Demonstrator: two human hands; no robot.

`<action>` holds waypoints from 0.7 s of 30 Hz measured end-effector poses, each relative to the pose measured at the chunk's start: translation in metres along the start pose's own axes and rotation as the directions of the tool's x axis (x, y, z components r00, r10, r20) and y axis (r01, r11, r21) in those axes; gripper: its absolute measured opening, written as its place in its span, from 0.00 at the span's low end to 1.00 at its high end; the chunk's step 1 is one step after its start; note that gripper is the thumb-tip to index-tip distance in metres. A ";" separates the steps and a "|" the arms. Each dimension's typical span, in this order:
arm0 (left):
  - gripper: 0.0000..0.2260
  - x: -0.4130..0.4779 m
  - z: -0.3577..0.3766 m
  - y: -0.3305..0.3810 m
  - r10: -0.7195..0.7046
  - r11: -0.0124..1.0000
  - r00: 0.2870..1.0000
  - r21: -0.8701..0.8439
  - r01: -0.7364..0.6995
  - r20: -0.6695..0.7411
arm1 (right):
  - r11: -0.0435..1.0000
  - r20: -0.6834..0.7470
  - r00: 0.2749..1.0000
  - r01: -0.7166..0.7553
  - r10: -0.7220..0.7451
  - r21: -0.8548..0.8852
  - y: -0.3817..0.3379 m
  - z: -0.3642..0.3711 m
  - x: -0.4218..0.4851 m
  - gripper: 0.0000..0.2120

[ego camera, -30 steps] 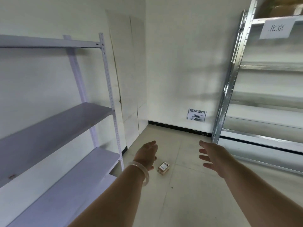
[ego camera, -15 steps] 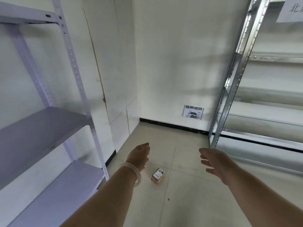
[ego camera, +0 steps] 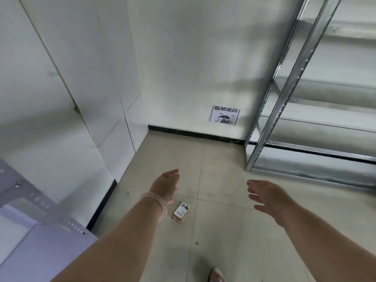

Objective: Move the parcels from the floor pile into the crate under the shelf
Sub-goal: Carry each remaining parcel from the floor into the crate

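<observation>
Your left hand point(ego camera: 165, 185) and right hand point(ego camera: 268, 197) hover empty over one small parcel point(ego camera: 181, 212).

The lilac perforated metal shelf point(ego camera: 40, 251) sits at eight o'clock. Both hands spread flat with loose fingers, gripping nothing, and a smooth clear bangle point(ego camera: 156, 202) rings the left wrist. The boxy brown parcel, white-labelled, lies on matte beige tile point(ego camera: 234, 231) at the left hand's five o'clock. Galvanised steel racking point(ego camera: 284, 98) rises at two.

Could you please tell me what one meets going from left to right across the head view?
lavender shelf → left hand → small parcel → wall notice → right hand → steel rack
</observation>
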State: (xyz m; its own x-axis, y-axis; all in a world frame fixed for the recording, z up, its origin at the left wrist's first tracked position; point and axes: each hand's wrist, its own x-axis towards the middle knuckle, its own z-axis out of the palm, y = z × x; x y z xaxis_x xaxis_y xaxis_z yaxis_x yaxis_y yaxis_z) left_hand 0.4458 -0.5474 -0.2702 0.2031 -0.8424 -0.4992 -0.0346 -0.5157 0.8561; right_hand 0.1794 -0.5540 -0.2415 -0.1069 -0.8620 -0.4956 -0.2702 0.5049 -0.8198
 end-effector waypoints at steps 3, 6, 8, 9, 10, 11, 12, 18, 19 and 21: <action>0.15 0.037 0.006 0.005 -0.072 0.997 0.997 -0.013 0.071 -0.026 | 1.000 0.054 0.998 0.015 -0.014 -0.014 -0.016 0.014 0.054 0.13; 0.15 0.103 0.012 0.008 -0.132 0.991 0.983 -0.044 0.127 -0.125 | 0.998 0.153 0.988 0.014 -0.005 -0.061 -0.035 0.031 0.139 0.15; 0.15 0.144 0.016 0.006 -0.170 0.985 0.971 -0.056 0.162 -0.168 | 0.993 0.206 0.978 -0.004 0.028 -0.114 -0.039 0.041 0.188 0.16; 0.14 0.164 0.019 0.002 -0.181 0.983 0.967 -0.065 0.172 -0.182 | 0.987 0.225 0.973 -0.009 0.046 -0.163 -0.037 0.045 0.211 0.16; 0.13 0.183 0.023 -0.003 -0.196 0.980 0.962 -0.080 0.183 -0.190 | 0.977 0.237 0.970 -0.012 0.064 -0.214 -0.034 0.050 0.235 0.16; 0.12 0.202 0.026 -0.011 -0.213 0.976 0.957 -0.087 0.199 -0.196 | 0.964 0.244 0.966 -0.020 0.087 -0.265 -0.028 0.056 0.259 0.17; 0.10 0.220 0.028 -0.020 -0.228 0.973 0.952 -0.085 0.215 -0.203 | 0.948 0.247 0.962 -0.032 0.115 -0.317 -0.023 0.063 0.281 0.17; 0.14 0.354 0.024 -0.104 -0.267 0.961 0.935 0.006 0.276 -0.232 | 0.793 0.286 0.939 0.023 0.192 -0.609 0.036 0.136 0.421 0.19; 0.14 0.379 0.024 -0.124 -0.269 0.957 0.937 0.050 0.287 -0.223 | 0.770 0.280 0.937 0.020 0.208 -0.638 0.052 0.149 0.444 0.19; 0.15 0.428 0.027 -0.169 -0.269 0.944 0.942 0.137 0.299 -0.198 | 0.727 0.262 0.934 0.003 0.243 -0.687 0.094 0.176 0.487 0.18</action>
State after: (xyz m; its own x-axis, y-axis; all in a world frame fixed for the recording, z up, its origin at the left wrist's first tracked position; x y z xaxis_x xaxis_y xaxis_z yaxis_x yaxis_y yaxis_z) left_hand 0.5120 -0.8256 -0.6321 0.3947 -0.6239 -0.6745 -0.1064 -0.7602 0.6409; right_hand 0.2700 -0.9184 -0.6103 0.0848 -0.6704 -0.7371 -0.8541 0.3321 -0.4003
